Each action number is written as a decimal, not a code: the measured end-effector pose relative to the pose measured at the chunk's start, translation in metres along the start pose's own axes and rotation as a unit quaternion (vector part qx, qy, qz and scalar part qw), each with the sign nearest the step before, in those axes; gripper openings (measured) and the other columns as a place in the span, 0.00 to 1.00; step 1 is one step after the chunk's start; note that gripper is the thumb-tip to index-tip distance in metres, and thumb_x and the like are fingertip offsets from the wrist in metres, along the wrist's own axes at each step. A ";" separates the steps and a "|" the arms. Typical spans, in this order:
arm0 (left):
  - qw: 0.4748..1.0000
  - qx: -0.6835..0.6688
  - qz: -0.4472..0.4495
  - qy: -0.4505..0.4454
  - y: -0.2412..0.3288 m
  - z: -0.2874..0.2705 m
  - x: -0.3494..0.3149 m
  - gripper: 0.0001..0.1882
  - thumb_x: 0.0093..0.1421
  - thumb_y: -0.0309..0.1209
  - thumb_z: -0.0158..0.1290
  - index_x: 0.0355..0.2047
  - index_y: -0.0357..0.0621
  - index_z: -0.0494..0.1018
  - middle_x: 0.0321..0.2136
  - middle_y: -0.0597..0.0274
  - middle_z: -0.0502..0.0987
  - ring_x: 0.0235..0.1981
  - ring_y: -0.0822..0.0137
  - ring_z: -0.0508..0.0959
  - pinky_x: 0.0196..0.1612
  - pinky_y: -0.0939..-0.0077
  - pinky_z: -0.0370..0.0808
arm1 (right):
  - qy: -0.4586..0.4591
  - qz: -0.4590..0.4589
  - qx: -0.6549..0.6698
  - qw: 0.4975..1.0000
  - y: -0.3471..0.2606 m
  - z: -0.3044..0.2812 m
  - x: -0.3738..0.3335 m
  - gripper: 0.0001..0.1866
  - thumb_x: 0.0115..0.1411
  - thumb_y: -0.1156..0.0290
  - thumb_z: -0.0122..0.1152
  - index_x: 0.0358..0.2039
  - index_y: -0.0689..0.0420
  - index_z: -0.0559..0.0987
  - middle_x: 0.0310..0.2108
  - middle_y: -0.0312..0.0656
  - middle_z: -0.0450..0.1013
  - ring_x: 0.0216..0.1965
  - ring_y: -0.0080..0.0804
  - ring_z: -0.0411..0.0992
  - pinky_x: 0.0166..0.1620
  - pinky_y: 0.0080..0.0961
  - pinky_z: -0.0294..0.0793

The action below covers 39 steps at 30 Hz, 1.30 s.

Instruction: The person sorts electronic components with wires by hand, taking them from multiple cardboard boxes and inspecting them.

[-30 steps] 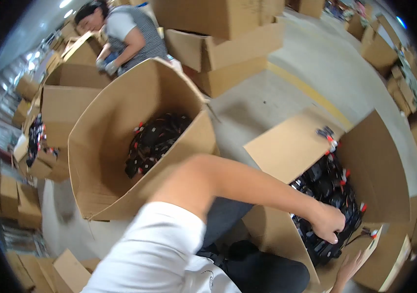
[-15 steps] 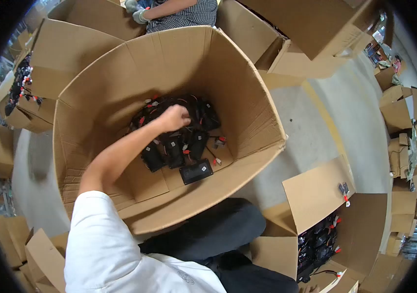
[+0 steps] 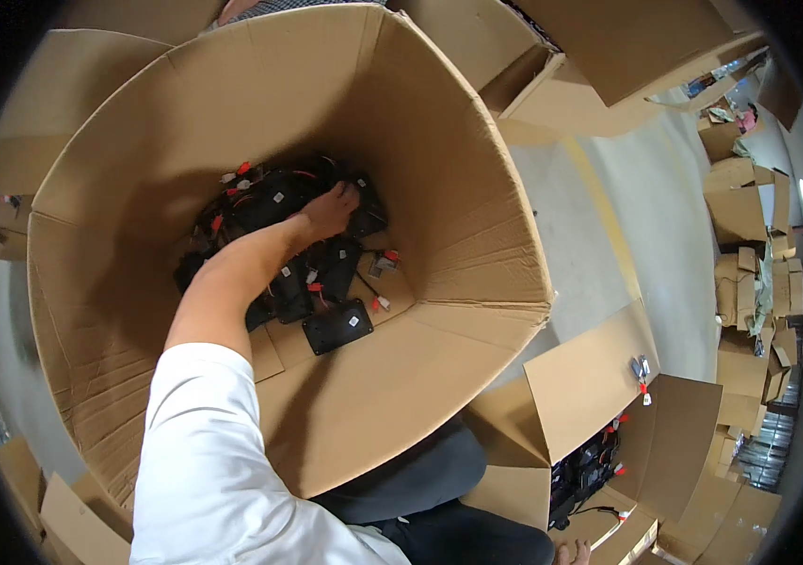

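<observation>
My left hand (image 3: 331, 212) reaches deep into a large open cardboard box (image 3: 477, 235). It lies on a pile of black parts with red and white wire connectors (image 3: 270, 202), fingers curled over one of them; whether it grips that part is hidden. One flat black part (image 3: 337, 327) lies apart on the box floor near the pile. Only the fingertips of my right hand (image 3: 571, 553) show at the bottom edge, next to a smaller open box (image 3: 590, 377) that holds more black parts (image 3: 585, 466).
Stacks of cardboard boxes (image 3: 750, 264) line the right side along a grey floor with a yellow line (image 3: 609, 226). More boxes (image 3: 627, 56) stand behind the large one, and flat cardboard (image 3: 63, 523) lies at lower left.
My left arm swung from the smaller box on the right over to the large box and now rests on its pile. The view has turned and come closer to the large box.
</observation>
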<state>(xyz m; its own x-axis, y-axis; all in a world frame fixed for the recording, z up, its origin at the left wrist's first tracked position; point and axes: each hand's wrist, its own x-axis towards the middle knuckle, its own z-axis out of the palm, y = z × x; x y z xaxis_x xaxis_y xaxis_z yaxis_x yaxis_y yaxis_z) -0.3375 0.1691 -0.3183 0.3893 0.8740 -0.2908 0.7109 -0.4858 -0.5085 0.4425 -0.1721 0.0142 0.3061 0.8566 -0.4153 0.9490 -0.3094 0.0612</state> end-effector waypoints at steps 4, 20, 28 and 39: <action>0.999 0.020 -0.028 0.035 -0.004 0.017 -0.013 0.20 0.63 0.40 0.50 0.53 0.50 0.78 0.67 0.49 0.57 0.68 0.47 0.54 0.68 0.45 0.50 | 0.006 -0.005 0.076 0.997 0.012 0.019 -0.004 0.30 0.64 0.59 0.59 0.57 0.71 0.69 0.62 0.62 0.63 0.65 0.54 0.59 0.66 0.38 0.56; 0.995 -0.008 -0.091 0.044 -0.032 -0.038 -0.038 0.20 0.58 0.37 0.55 0.49 0.42 0.78 0.57 0.48 0.68 0.59 0.49 0.66 0.60 0.52 0.64 | -0.002 -0.012 0.182 0.983 0.066 0.076 -0.029 0.21 0.65 0.67 0.55 0.55 0.65 0.73 0.53 0.55 0.72 0.55 0.50 0.70 0.57 0.37 0.68; 0.711 -0.559 -0.206 0.373 -0.093 -0.226 -0.181 0.18 0.60 0.33 0.57 0.45 0.31 0.71 0.44 0.48 0.70 0.47 0.52 0.72 0.51 0.66 0.69 | 0.108 -0.073 0.239 0.962 -0.054 0.006 0.013 0.19 0.63 0.69 0.57 0.52 0.67 0.74 0.51 0.56 0.72 0.53 0.47 0.71 0.56 0.35 0.69; 0.484 -0.792 0.062 0.368 -0.071 -0.457 -0.273 0.21 0.68 0.38 0.51 0.54 0.34 0.66 0.44 0.65 0.73 0.46 0.77 0.70 0.52 0.80 0.69 | 0.005 -0.507 0.666 0.547 -0.396 -0.157 -0.011 0.23 0.63 0.71 0.58 0.57 0.67 0.71 0.52 0.47 0.74 0.53 0.36 0.73 0.59 0.33 0.69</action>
<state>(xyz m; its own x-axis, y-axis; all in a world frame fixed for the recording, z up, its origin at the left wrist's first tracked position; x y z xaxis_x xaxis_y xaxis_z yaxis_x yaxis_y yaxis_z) -0.2265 -0.0315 0.1674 0.1750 0.8891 0.4230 -0.0138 -0.4274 0.9040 0.0753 0.0060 0.1374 -0.3199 0.8666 0.3830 -0.2628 0.3072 -0.9146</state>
